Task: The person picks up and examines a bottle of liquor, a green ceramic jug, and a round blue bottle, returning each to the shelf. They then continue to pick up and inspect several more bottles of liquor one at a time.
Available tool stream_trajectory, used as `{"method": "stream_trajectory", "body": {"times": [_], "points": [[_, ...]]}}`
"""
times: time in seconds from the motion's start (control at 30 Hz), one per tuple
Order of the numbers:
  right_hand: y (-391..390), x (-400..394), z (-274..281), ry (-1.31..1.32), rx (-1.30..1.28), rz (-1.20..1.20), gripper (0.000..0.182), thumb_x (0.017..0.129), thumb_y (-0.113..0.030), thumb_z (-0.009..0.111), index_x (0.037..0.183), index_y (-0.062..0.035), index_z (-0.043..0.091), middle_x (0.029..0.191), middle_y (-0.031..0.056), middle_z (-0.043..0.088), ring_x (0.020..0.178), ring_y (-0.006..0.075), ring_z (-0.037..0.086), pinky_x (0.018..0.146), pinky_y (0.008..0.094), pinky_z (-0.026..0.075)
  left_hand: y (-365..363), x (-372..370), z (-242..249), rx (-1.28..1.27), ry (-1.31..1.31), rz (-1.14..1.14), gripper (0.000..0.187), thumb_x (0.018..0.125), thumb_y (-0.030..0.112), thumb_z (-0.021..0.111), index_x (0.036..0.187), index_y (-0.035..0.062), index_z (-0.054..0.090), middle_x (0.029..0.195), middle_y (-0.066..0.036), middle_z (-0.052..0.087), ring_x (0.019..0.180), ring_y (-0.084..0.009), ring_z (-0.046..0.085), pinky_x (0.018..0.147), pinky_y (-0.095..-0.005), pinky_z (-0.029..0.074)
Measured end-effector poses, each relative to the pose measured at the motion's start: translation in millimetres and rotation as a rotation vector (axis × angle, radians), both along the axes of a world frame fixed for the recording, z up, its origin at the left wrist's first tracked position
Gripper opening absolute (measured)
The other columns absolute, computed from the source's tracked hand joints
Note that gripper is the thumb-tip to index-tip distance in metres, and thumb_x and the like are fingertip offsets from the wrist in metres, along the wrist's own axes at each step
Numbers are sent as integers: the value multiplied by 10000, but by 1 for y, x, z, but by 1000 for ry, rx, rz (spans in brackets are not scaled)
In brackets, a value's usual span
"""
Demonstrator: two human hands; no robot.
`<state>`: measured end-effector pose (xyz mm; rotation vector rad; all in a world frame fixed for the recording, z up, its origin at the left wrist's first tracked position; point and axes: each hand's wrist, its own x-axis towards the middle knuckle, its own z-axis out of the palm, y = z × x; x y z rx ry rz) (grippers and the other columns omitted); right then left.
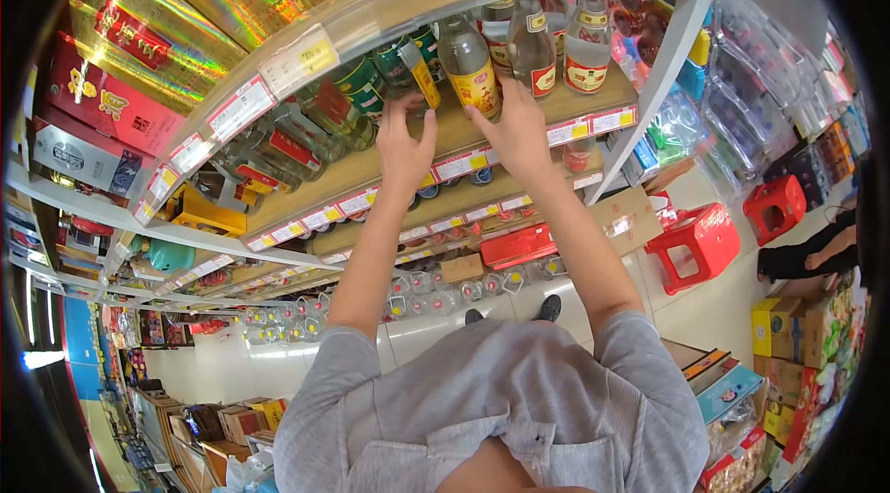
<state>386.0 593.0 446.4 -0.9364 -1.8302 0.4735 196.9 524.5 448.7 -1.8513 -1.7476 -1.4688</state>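
My left hand [408, 142] is at the base of a clear glass bottle [397, 72] with a yellow label on its side, fingers to the left and thumb to the right. My right hand [521, 129] grips the lower part of another clear glass bottle [471, 64] with a yellow front label, thumb on its near side and fingers along its right. That bottle leans slightly on the wooden shelf [357, 168]. Green-labelled bottles [362, 85] stand to the left. To the right are clear bottles with red-and-cream labels [587, 52].
A price-tag rail [362, 203] runs along the shelf edge. Gold boxes [139, 38] fill the shelf above. Large plastic jugs [436, 300] line the floor below. Red stools [695, 243] stand at right, near a person's leg [816, 252]. Cardboard boxes [788, 326] are stacked farther right.
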Motion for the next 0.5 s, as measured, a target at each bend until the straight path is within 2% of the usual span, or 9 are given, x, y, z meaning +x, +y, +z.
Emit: {"method": "stream_trajectory", "body": {"times": [0.13,0.23,0.37,0.5], "points": [[1,-12,1,15,28,4,680,853,-300,879,1352,38,565,1150,253,694,1059,436,693,898,489,565,-1,-2,-4,11,-11,-17,270,947,102,733,1179,3,636,1086,-145,673,977,-289,698,834,-399,590],[4,-22,-2,44,10,22,679,842,-299,889,1340,35,569,1162,257,692,1035,427,705,874,481,577,0,0,-4,14,5,-33,285,933,126,737,1170,15,623,1050,-166,643,957,-329,688,835,-441,559],[3,-31,0,67,16,0,665,832,-287,901,1315,38,579,1180,254,687,1009,412,713,850,478,584,0,1,-1,8,13,-43,279,933,124,739,1163,13,626,1056,-160,653,959,-319,692,823,-426,569],[-4,-26,5,79,-65,19,621,841,-241,881,1307,20,564,1238,235,658,1127,441,666,937,496,552,-2,1,-1,-12,10,-47,260,941,118,739,1157,16,636,1056,-146,676,961,-303,700,819,-411,578]]}}
